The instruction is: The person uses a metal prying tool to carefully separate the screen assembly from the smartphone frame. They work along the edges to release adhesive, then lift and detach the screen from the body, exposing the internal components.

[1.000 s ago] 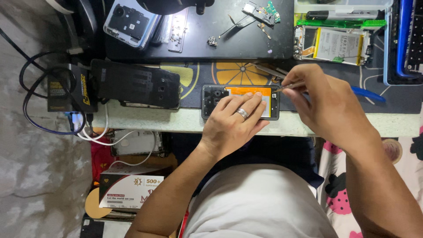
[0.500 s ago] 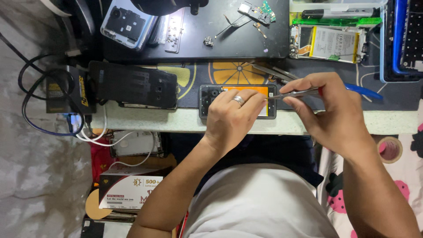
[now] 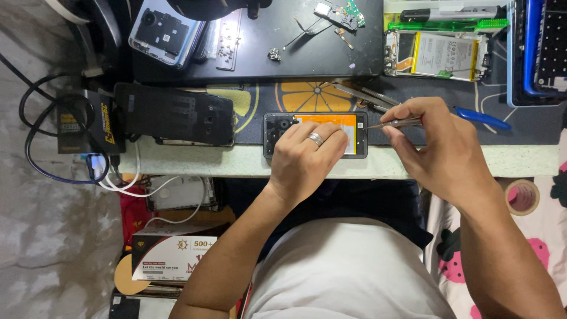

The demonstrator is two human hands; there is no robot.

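Head view, looking straight down at a cluttered surface (image 3: pixel 472 162). Opened phone (image 3: pixel 316 134) at centre frame, back cover off, orange panel exposed, lying flat at the near edge of the surface on a dark mat with an orange-slice print (image 3: pixel 313 94). Left hand (image 3: pixel 304 159) pressed palm-down on the phone, fingers curled over its lower half, ring on one finger; nothing gripped, merely steadying. Right hand (image 3: pixel 440 150) just right of the phone, fingers pinched narrow around metal tweezers (image 3: pixel 393 123); tweezer tip at the phone's right end, exact contact too small to tell. Further tweezers (image 3: pixel 360 94) lying on the mat just above the right hand. Blue-handled tool (image 3: pixel 481 118) right of centre, partly hidden by the right hand. Black phone back (image 3: pixel 174 114) left of centre, flat, well apart from both hands. Second stripped phone (image 3: pixel 162 32) at upper left on a black tray (image 3: pixel 260 65), with small loose parts near it. Battery unit with yellow label (image 3: pixel 440 56) at upper right, green strip above it. Tangle of black and white cables (image 3: pixel 88 159) at left edge. Tape roll (image 3: pixel 522 197) at lower right, below the surface. Printed box (image 3: pixel 177 257) at lower left.
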